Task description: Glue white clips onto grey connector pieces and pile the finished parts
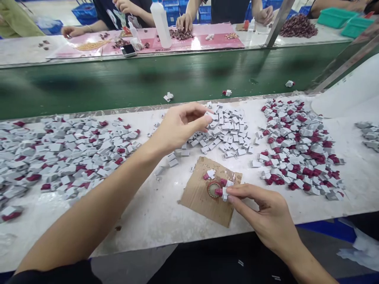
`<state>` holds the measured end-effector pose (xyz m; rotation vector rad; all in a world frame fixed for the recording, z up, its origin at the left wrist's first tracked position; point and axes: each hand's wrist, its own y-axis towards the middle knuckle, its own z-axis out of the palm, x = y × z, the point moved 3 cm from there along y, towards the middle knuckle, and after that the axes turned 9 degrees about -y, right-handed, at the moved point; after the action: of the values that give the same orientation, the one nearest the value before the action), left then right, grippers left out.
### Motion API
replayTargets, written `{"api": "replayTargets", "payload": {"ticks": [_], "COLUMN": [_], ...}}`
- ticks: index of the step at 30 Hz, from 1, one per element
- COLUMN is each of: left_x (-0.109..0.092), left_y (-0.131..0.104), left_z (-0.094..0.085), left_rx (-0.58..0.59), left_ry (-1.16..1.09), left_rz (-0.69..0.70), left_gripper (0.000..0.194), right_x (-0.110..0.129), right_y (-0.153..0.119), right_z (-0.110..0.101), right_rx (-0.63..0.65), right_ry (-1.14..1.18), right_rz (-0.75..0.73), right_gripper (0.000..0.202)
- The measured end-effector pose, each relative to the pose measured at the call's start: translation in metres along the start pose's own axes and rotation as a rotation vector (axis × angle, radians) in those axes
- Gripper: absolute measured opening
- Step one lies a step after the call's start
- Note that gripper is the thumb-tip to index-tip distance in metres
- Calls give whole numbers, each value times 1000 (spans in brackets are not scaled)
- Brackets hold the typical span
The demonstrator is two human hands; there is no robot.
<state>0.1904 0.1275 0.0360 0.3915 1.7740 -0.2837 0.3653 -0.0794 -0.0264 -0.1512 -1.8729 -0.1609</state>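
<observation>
My right hand (263, 209) pinches a small white-and-dark-red plastic piece (222, 192) between thumb and fingertips. The red end is over a small round dish (213, 189) with a beaded rim, on a square of brown cardboard (195, 189). Two similar pieces lie on the cardboard: one white-and-red piece (209, 174) above the dish and another red-ended piece (226, 182) beside my held one. My left hand (185, 124) reaches to a pile of plain grey plastic blocks (226, 128); its thumb and index finger close on a small grey block (209, 115) at the pile's edge.
Large heaps of grey-and-red pieces lie left (74, 154) and right (302, 146). Beyond the white table runs a green conveyor belt (148, 79) with a few loose pieces. Across it, co-workers' hands (185, 22) handle small brown parts near a white bottle (161, 25).
</observation>
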Motion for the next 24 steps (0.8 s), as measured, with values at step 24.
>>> {"api": "replayTargets", "payload": {"ticks": [24], "left_x": [7], "left_y": [-56], "left_z": [52], "left_rx": [234], "left_ry": [-524], "left_rz": [-265], "left_gripper": [20], "right_x": [8], "right_y": [52], "right_z": [-22], "right_rx": [-165], "right_ry": [490], "right_rz": [156], "right_gripper": [19]}}
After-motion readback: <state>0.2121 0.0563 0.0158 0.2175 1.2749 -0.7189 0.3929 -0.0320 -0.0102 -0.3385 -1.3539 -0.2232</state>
